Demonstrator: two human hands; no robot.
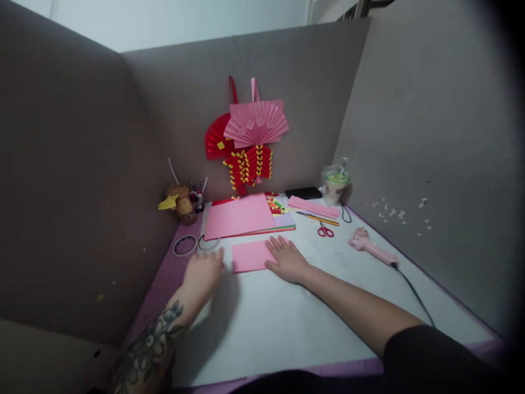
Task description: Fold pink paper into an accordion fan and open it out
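While the right hand (287,260) lies flat and open on the right edge of the small pink paper (251,257), the left hand (204,272), loosely open and grasping nothing, hovers just left of this paper.

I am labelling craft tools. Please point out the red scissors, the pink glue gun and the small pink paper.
red scissors (325,230), head view, on the handles.
pink glue gun (371,247), head view, on the body.
small pink paper (251,256), head view, on its middle.
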